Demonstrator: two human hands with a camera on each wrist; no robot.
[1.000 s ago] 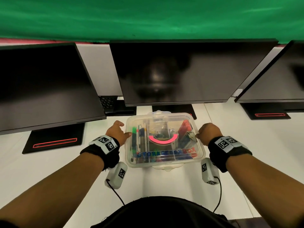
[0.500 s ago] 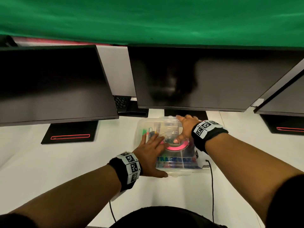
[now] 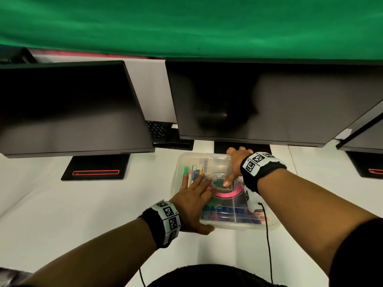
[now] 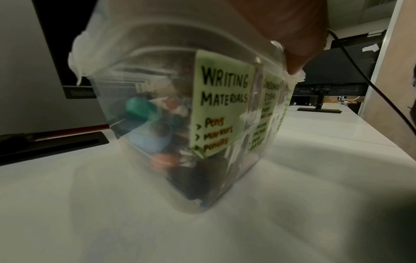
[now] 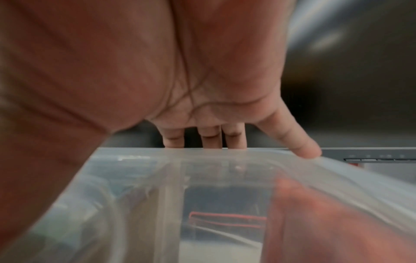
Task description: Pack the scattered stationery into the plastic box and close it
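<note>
Box (image 3: 224,223) sits on the white table (image 3: 83,204), just in front of the middle monitor (image 3: 259,100); lid (image 3: 207,160) is on. Left hand (image 3: 192,206) lies flat on the lid's near-left part, fingers straight and spread, thumb down at the near edge. Right hand (image 3: 236,164) is over the far-right part: fingers hook over the far rim, thumb presses down on the lid centre, so it clamps the lid edge. Right wrist view confirms it, fingers (image 5: 234,137) curl down behind the rim. Inside, pens (image 3: 191,172) stand in the left compartment, a pink ring (image 3: 228,194) shows mid-box. Left wrist view shows a green label (image 4: 223,99) reading "WRITING MATERIALS" inside the wall. Cannot tell if the lid is fully latched. 2 more monitors flank the middle one.
</note>
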